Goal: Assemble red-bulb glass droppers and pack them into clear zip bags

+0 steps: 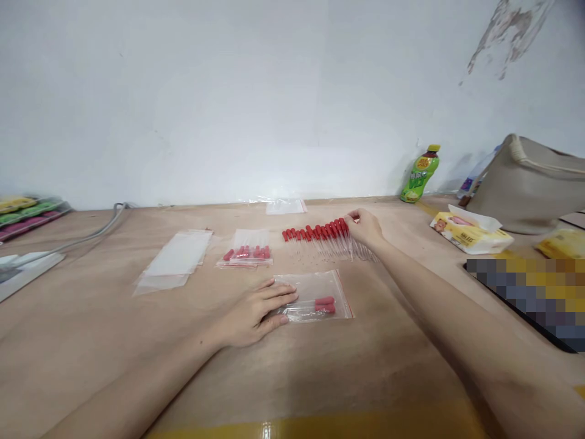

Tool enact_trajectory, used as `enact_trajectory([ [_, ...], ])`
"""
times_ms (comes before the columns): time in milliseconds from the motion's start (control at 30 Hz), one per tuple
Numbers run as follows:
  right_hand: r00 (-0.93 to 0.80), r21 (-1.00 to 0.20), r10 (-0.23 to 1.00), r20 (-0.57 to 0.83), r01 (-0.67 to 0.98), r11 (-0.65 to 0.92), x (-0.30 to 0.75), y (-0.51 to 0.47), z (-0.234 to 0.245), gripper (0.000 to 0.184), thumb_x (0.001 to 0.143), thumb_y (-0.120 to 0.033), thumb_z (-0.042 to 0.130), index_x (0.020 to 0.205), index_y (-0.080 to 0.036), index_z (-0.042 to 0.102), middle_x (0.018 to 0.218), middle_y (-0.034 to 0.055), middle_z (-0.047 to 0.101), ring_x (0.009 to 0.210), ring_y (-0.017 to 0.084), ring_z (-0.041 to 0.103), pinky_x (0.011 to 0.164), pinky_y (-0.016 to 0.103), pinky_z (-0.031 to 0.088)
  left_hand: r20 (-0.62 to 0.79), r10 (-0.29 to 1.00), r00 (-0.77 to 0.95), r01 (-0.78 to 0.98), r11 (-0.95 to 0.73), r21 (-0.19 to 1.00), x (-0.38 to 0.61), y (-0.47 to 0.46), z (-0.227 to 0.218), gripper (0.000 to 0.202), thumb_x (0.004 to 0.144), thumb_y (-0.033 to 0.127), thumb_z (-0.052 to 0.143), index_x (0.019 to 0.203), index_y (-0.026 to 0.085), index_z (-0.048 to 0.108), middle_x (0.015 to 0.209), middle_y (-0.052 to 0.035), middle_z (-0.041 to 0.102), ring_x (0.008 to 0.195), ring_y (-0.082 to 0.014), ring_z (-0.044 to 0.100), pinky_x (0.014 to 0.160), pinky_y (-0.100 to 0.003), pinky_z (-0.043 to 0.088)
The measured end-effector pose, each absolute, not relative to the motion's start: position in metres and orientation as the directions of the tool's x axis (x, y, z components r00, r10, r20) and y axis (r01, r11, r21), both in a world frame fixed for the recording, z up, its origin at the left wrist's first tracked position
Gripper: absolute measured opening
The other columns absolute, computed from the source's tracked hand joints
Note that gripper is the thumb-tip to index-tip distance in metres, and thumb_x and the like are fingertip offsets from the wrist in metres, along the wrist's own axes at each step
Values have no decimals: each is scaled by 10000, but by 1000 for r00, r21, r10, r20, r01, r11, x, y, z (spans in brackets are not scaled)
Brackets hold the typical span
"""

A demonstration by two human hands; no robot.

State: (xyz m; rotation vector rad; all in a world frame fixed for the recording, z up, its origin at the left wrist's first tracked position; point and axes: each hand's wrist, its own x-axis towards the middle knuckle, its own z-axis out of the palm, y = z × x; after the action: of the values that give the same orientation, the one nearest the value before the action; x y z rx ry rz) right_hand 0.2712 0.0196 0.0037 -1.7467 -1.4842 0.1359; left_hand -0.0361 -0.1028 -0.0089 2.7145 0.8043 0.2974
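Note:
My left hand (256,311) lies flat, fingers stretched out, on the left edge of a clear zip bag (320,286) that holds two red-capped droppers (323,304). My right hand (364,227) reaches to the right end of a row of red-capped glass droppers (315,233) laid on the wooden table (320,366); its fingers are curled and pinch at a dropper there. A filled bag of droppers (245,254) lies left of the row.
A stack of unfilled clear bags (176,259) sits further left, one more bag (286,207) by the wall. A green bottle (420,174), tissue pack (470,230) and beige bag (530,183) stand right. A cable (91,235) and coloured packets (27,213) are at the left.

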Motion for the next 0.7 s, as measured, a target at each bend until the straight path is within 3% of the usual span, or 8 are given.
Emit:
enact_trajectory([
  [167, 282, -846, 854, 438, 452, 284, 280, -12, 15, 270, 805, -398, 442, 958, -176, 434, 763, 56, 622, 585, 124, 543, 524, 246, 429, 125, 553, 824, 494, -808, 322, -37, -103, -10, 433, 896, 336, 382, 1322, 291, 319, 1356, -14, 387, 1250, -177, 337, 1070, -431, 196],
  [267, 321, -924, 872, 370, 223, 310, 282, -46, 11, 360, 753, -486, 496, 953, -211, 379, 732, 13, 600, 442, 81, 446, 383, 201, 358, 126, 555, 822, 496, -807, 321, -36, -102, -10, 434, 895, 334, 384, 1322, 291, 320, 1353, -13, 391, 1249, -179, 339, 1070, -432, 200],
  [400, 322, -985, 932, 168, 16, 172, 277, -80, -12, 375, 700, -505, 551, 882, -222, 385, 693, -23, 561, 465, 75, 463, 404, 201, 411, 141, 550, 823, 486, -811, 327, -36, -102, -10, 432, 892, 325, 394, 1318, 291, 328, 1342, -18, 406, 1238, -186, 357, 1066, -441, 203],
  [533, 318, -977, 948, -10, -204, 58, 266, -93, -29, 300, 711, -424, 577, 849, -229, 394, 718, -12, 572, 508, 91, 525, 469, 229, 475, 152, 547, 823, 480, -813, 329, -36, -102, -10, 430, 891, 319, 398, 1315, 291, 333, 1340, -21, 410, 1236, -192, 361, 1061, -447, 210],
  [633, 193, -952, 977, -95, -305, -33, 260, -99, -29, 260, 708, -376, 602, 820, -221, 426, 728, 0, 589, 578, 105, 579, 585, 260, 511, 154, 556, 817, 487, -807, 333, -36, -103, -11, 440, 889, 313, 402, 1321, 291, 322, 1343, -17, 405, 1238, -186, 356, 1064, -438, 211],
  [700, 38, -959, 992, -122, -263, -108, 259, -102, -27, 285, 668, -361, 652, 811, -206, 461, 747, 8, 606, 636, 112, 599, 653, 274, 508, 151, 569, 808, 499, -798, 338, -36, -103, -11, 448, 887, 313, 405, 1325, 291, 312, 1354, -12, 390, 1245, -184, 346, 1066, -433, 212],
])
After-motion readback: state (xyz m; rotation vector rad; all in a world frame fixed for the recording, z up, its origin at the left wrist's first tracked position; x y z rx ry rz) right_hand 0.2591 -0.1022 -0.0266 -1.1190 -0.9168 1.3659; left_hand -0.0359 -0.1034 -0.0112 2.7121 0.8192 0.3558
